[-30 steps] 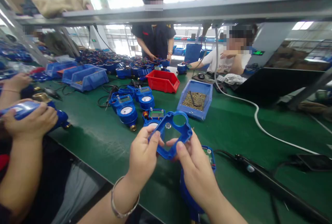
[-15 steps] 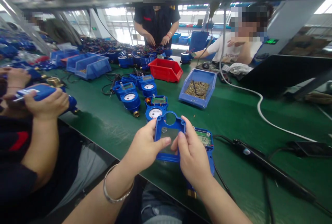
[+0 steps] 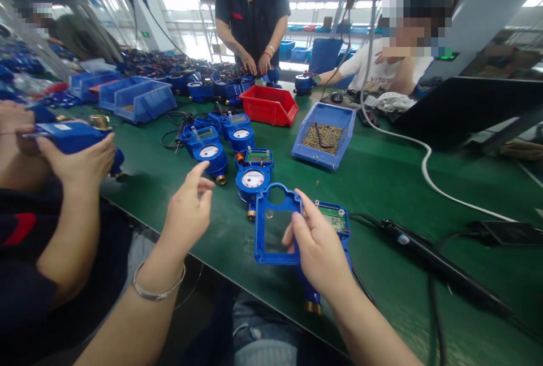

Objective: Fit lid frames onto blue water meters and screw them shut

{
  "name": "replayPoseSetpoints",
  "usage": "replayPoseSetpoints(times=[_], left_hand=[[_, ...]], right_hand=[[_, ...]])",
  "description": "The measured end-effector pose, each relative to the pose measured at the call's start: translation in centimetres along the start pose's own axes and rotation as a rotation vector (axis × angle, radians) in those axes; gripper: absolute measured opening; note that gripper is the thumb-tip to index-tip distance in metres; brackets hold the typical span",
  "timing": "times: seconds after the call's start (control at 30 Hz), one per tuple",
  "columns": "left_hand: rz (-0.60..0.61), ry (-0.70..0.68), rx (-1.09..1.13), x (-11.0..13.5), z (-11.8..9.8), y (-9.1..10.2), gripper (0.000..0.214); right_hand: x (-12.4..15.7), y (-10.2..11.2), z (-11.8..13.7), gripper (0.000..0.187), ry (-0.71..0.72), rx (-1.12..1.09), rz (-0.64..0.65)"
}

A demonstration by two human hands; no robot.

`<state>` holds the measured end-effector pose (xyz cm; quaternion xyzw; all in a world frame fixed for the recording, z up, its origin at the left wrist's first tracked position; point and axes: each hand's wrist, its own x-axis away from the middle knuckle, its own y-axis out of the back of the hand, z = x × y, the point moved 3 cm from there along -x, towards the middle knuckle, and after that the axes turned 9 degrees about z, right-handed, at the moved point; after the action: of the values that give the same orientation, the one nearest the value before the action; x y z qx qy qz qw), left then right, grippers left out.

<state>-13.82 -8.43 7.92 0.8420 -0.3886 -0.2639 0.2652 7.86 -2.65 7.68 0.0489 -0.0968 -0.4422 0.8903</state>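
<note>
My right hand [image 3: 317,246] grips a blue plastic meter cover [image 3: 275,227] with a clear window and a round hole at its top. It holds the cover just above the table's front edge. Under that hand lies a blue water meter [image 3: 331,224] with a green display board. My left hand [image 3: 189,211] hovers off to the left, empty, with its fingers loosely spread. Another blue meter with a white dial [image 3: 253,178] stands just beyond the cover.
A blue bin of small screws [image 3: 324,138], a red bin [image 3: 268,106] and more meters [image 3: 210,142] sit on the green table [image 3: 382,185]. A black tool with its cable [image 3: 428,253] lies at right. A person's hands at left hold a meter [image 3: 70,137]. Other people work across the table.
My left hand has let go of the cover and moved off to the left. The cover has come lower, over the meter, held now by my right hand alone.
</note>
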Motion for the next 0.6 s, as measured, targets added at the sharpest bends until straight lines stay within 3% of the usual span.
replayPoseSetpoints(times=[0.07, 0.13, 0.27, 0.33, 0.47, 0.6], left_hand=[[0.063, -0.016, 0.253, 0.9, 0.4, -0.8, 0.057], [0.132, -0.043, 0.427, 2.2, -0.4, -1.6, 0.076], [0.368, -0.110, 0.306, 4.5, -3.8, -3.3, 0.096], [0.422, -0.096, 0.207, 4.8, -5.0, -4.1, 0.104], [0.409, -0.030, 0.183, 4.2, -5.6, -5.3, 0.094], [0.394, 0.013, 0.207, 3.3, -5.2, -5.7, 0.061]], right_hand=[[-0.2, 0.0, -0.1, 0.055, 0.000, -0.009, 0.015], [-0.3, -0.1, -0.2, 0.054, 0.010, -0.003, 0.029], [-0.3, -0.6, -0.4, 0.055, 0.053, 0.022, 0.066], [-0.1, -0.8, -0.5, 0.053, 0.098, 0.063, 0.062], [0.3, -0.6, -0.8, 0.048, 0.163, 0.174, -0.057], [0.4, -0.9, -1.4, 0.049, 0.126, 0.076, -0.025]])
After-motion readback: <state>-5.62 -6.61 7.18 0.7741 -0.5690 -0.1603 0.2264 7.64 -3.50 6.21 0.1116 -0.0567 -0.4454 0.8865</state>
